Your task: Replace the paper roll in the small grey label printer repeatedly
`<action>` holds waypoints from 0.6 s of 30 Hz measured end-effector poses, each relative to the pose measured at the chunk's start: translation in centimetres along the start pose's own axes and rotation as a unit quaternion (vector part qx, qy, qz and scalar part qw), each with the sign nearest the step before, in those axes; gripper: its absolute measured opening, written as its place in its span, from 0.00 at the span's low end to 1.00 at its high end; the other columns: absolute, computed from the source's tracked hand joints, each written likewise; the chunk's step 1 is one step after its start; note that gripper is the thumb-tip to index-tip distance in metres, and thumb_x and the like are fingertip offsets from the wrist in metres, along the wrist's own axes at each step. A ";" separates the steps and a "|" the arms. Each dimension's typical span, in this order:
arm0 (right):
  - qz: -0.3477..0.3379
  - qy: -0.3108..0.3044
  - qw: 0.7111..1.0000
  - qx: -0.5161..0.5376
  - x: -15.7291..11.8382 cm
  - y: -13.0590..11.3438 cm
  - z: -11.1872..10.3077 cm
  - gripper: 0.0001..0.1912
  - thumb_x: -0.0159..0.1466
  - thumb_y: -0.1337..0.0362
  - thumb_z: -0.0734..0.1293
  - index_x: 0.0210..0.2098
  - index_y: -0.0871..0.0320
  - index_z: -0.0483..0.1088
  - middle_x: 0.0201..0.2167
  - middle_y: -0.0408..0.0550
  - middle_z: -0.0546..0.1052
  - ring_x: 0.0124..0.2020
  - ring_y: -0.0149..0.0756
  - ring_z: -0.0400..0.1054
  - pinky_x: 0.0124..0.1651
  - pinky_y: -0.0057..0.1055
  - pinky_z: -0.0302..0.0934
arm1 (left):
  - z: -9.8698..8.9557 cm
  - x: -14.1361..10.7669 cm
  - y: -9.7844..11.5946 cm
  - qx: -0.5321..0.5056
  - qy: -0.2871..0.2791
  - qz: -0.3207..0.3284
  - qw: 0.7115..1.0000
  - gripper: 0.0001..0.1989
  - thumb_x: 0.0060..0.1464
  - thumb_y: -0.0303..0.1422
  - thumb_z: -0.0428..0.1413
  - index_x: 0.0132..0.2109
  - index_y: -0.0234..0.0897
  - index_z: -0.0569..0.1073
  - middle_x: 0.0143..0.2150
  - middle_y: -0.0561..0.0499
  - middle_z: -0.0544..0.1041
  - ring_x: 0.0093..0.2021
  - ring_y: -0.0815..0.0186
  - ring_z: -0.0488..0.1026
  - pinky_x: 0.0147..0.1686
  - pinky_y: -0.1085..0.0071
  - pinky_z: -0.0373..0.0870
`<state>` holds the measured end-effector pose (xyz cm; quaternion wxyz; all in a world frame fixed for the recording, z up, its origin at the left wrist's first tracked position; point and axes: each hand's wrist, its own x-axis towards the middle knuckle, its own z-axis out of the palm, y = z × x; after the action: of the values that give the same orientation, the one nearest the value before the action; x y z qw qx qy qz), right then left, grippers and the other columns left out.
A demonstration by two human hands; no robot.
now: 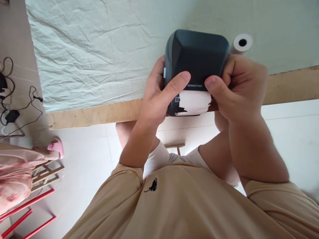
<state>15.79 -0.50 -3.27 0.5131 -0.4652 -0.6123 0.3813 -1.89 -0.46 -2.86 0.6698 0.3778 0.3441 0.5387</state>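
Observation:
A dark label printer (pixel 200 54) marked NIIMBOT is held between my two hands near the front edge of the table. White paper (pixel 195 102) with ragged, torn edges sticks out of its front. My left hand (pixel 163 89) grips the printer's left side, thumb on the lid and fingers hidden behind the body. On the other side, my right hand (pixel 236 84) is closed around the right side, its thumb at the lower right corner of the lid. Just beyond the right hand, a white paper roll (pixel 242 43) with a dark core is on the cloth.
A pale green, wrinkled cloth (pixel 94 56) covers the table, whose wooden edge (pixel 99 114) shows in front. Black cables and an adapter (pixel 12 116) lie at the left. Lower left, a person in a pink slipper (pixel 57 147) sits by a wooden rack and red bars (pixel 27 204).

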 end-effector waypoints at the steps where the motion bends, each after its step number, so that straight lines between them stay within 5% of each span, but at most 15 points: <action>1: -0.006 0.003 1.000 0.008 0.0 0.1 0.0 0.30 0.66 0.50 0.73 0.25 0.57 0.52 0.20 0.38 0.57 0.21 0.21 0.49 0.25 0.30 0.39 | -0.1 0.0 0.1 0.005 -0.007 0.000 1.000 0.13 0.59 0.44 0.66 0.47 0.45 0.79 0.46 0.51 0.79 0.50 0.62 0.77 0.53 0.65 0.75; 18: -0.033 -0.007 0.999 0.032 0.0 0.6 -0.1 0.26 0.68 0.55 0.72 0.25 0.57 0.53 0.20 0.38 0.57 0.22 0.22 0.47 0.25 0.32 0.37 | -1.2 0.4 -0.5 0.025 -0.059 0.025 0.998 0.13 0.63 0.45 0.62 0.50 0.46 0.77 0.49 0.51 0.79 0.53 0.60 0.76 0.56 0.64 0.75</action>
<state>15.96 -0.31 -3.83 0.5359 -0.4254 -0.6183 0.3866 -2.62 0.02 -3.87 0.6659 0.4339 0.3074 0.5233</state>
